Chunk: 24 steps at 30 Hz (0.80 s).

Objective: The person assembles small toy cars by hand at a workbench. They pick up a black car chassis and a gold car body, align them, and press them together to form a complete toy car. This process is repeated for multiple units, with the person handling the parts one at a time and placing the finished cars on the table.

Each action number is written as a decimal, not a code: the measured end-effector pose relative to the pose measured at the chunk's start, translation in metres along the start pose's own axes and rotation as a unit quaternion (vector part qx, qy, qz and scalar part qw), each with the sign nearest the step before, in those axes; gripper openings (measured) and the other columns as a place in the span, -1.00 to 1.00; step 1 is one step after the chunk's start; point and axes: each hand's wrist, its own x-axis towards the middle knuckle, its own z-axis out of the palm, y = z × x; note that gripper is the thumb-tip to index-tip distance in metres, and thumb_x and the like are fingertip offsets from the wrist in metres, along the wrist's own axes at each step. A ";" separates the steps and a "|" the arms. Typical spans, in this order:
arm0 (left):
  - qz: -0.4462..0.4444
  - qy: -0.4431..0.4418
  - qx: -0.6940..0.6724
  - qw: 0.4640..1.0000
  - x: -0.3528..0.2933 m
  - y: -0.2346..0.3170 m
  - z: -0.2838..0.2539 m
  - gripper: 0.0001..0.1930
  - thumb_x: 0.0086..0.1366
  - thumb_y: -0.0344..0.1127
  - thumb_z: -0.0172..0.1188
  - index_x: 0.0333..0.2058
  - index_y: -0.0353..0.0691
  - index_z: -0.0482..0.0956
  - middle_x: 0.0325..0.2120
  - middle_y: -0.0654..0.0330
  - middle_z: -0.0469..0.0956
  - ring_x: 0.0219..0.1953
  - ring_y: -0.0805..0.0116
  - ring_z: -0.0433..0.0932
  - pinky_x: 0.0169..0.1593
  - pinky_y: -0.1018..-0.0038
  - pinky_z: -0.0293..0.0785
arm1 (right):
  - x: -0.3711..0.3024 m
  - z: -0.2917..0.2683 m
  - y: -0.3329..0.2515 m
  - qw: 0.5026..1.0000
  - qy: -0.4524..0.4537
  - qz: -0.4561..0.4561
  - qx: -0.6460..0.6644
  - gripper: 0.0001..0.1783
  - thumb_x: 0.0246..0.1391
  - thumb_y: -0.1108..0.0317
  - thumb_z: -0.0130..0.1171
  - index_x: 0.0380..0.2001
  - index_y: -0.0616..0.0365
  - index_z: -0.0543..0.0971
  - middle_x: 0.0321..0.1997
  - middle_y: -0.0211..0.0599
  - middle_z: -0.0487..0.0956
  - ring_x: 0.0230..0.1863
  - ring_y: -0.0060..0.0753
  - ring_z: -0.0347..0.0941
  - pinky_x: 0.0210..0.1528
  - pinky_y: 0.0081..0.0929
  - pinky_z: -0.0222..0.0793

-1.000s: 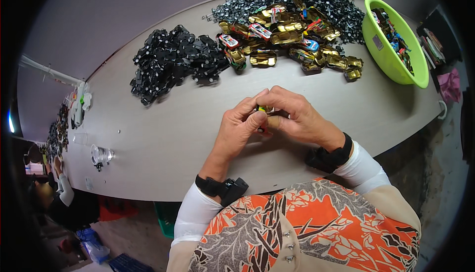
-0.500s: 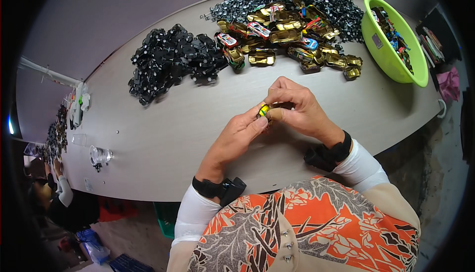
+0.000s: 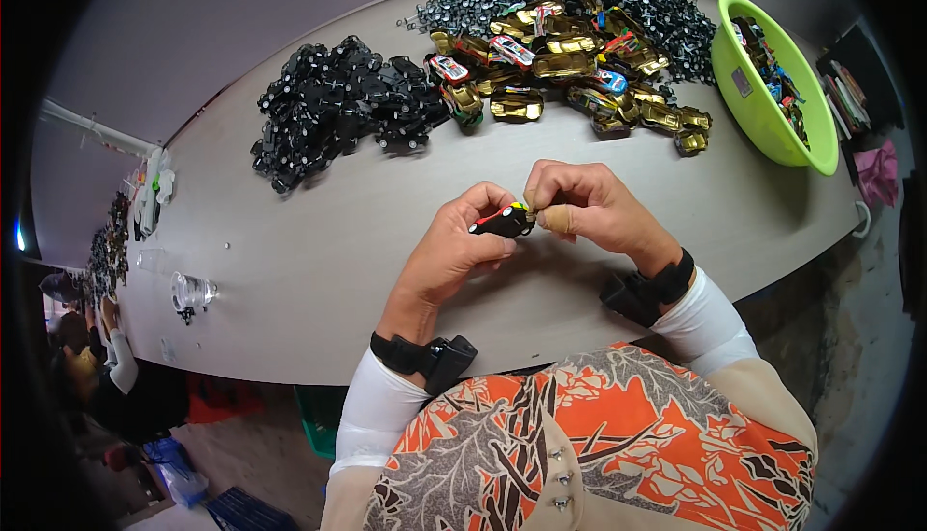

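In the head view, the red, yellow and black toy car (image 3: 498, 221) is above the table (image 3: 319, 270), clasped by the left hand (image 3: 446, 244); the right hand's (image 3: 591, 210) fingertips pinch at its end, on what I cannot tell. It looks light, stiff and slick, probably best held by its sides. The green basin (image 3: 751, 116) bears a label (image 3: 742, 82), too small to read.

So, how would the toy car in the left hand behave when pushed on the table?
The toy car would likely roll if upright, since wheels show. It seems stiff: its body looks unbent in the left hand. Smaller than the hand, it is probably light.
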 end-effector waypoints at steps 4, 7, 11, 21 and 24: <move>-0.002 -0.004 -0.012 1.000 0.000 0.003 0.003 -0.79 0.10 -0.42 0.18 -0.26 -0.27 0.46 -0.49 0.24 0.50 -0.66 0.67 0.31 -0.62 0.75 0.21 | 0.001 -0.001 0.002 0.999 -0.008 0.005 -0.040 -0.97 -0.07 0.54 0.08 -0.51 0.22 0.44 -0.48 -0.53 0.35 -0.56 -0.76 0.24 -0.56 -0.73 0.16; 0.011 0.000 -0.004 1.000 -0.001 0.002 0.003 -0.83 0.16 -0.38 0.14 -0.30 -0.33 0.49 -0.56 0.22 0.52 -0.69 0.68 0.29 -0.65 0.76 0.16 | 0.001 -0.002 0.002 1.000 -0.004 0.019 -0.011 -0.97 -0.06 0.51 0.09 -0.50 0.21 0.45 -0.52 -0.55 0.37 -0.58 -0.77 0.23 -0.59 -0.73 0.15; 0.013 0.004 0.014 1.000 -0.002 0.002 0.005 -0.84 0.17 -0.37 0.13 -0.32 -0.34 0.50 -0.58 0.22 0.52 -0.72 0.69 0.27 -0.67 0.76 0.15 | 0.001 -0.006 0.007 0.998 -0.028 0.044 0.020 -0.95 -0.05 0.49 0.10 -0.44 0.20 0.48 -0.57 -0.54 0.40 -0.61 -0.78 0.24 -0.62 -0.74 0.14; 0.003 0.032 0.087 0.996 0.002 -0.012 0.005 -0.86 0.18 -0.37 0.11 -0.34 -0.33 0.51 -0.63 0.28 0.49 -0.72 0.70 0.27 -0.67 0.75 0.12 | 0.002 0.008 0.023 0.973 0.055 0.012 -0.223 -0.86 -0.15 0.53 0.09 -0.42 0.29 0.51 -0.57 -0.27 0.50 -0.52 -0.48 0.40 -0.48 -0.48 0.30; -0.017 0.039 0.092 0.995 0.003 -0.012 0.006 -0.87 0.17 -0.39 0.11 -0.34 -0.32 0.51 -0.64 0.29 0.48 -0.72 0.69 0.28 -0.67 0.75 0.13 | 0.003 0.015 0.018 0.950 0.074 0.010 -0.304 -0.86 -0.17 0.54 0.08 -0.43 0.30 0.50 -0.55 -0.17 0.52 -0.49 -0.38 0.42 -0.41 -0.41 0.33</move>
